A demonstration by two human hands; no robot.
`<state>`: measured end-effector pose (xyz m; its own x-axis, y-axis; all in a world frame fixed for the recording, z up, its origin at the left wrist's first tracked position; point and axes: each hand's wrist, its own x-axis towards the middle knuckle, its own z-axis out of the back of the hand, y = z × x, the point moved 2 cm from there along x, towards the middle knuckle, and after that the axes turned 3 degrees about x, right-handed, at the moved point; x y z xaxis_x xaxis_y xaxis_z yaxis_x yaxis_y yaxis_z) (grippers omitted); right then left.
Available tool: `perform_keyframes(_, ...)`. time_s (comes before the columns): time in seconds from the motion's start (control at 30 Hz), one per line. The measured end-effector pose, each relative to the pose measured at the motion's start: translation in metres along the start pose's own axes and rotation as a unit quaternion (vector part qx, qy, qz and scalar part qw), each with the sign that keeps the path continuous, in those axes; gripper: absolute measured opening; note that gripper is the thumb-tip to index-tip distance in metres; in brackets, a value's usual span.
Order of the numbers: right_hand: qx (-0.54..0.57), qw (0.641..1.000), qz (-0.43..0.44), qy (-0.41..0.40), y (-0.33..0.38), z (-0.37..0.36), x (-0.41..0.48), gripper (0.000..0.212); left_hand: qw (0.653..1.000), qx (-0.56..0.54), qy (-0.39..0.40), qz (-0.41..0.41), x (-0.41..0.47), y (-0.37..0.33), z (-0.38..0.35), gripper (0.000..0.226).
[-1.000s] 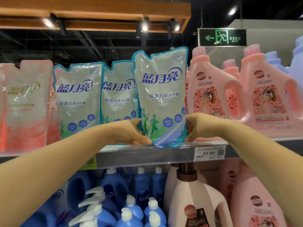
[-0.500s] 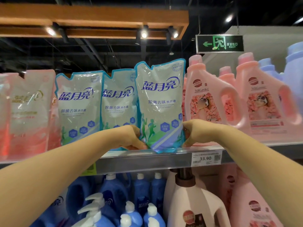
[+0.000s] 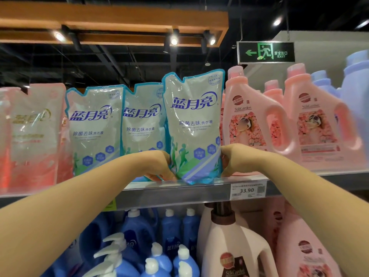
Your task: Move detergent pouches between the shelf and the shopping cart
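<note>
A glossy, soft plastic detergent pouch (image 3: 194, 126) with a pale grey-white face, teal-blue edging and bold blue Chinese lettering stands at the front edge of the grey metal shelf (image 3: 179, 193). Green and blue running figures and small blue hexagon badges fill its lower part, above a diagonal blue-and-green band. Its long axis runs vertically — printed face toward the camera, notched top corner up and leaning slightly to the right, bottom seam resting on the shelf lip.

The left hand (image 3: 159, 165) is closed on the pouch's lower left edge, fingers curled down to the shelf. The right hand (image 3: 237, 158) pinches the lower right edge, so both hands hold the same pouch near its base.

Just to the left, two matching teal-edged pouches (image 3: 95, 128) stand upright side by side, set a little further back. Beyond them stand pink-tinted translucent pouches (image 3: 34, 134). To the right, touching or just beside the held pouch, stand pink handled plastic jugs (image 3: 251, 120). A white price tag (image 3: 247, 190) reading 33.90 is fixed to the shelf front — below it, blue pump bottles (image 3: 139, 246) crowd the lower tier.
</note>
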<state>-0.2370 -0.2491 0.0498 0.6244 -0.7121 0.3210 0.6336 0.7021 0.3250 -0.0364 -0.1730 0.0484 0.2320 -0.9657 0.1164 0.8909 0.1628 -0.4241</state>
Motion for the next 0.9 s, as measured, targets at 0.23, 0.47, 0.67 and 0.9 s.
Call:
perform_keyframes(0.23,0.018,1.000,-0.006,0.004,0.000,0.006,-0.016,0.050,0.993,-0.105,0.020,-0.047,-0.015,0.000,0.014,0.044)
perform_keyframes(0.47,0.124,0.991,-0.017,-0.056,0.009,0.008,-0.025,0.055,0.969,-0.219,-0.096,-0.054,-0.022,-0.011,0.021,0.043)
perform_keyframes(0.67,0.148,0.978,-0.045,-0.140,0.012,-0.002,-0.037,0.053,0.957,-0.191,-0.209,-0.065,-0.033,-0.010,0.017,0.060)
perform_keyframes(0.9,0.172,0.963,-0.057,-0.199,0.035,-0.009,-0.061,0.041,0.947,-0.140,-0.280,-0.072,-0.064,0.001,0.019,0.046)
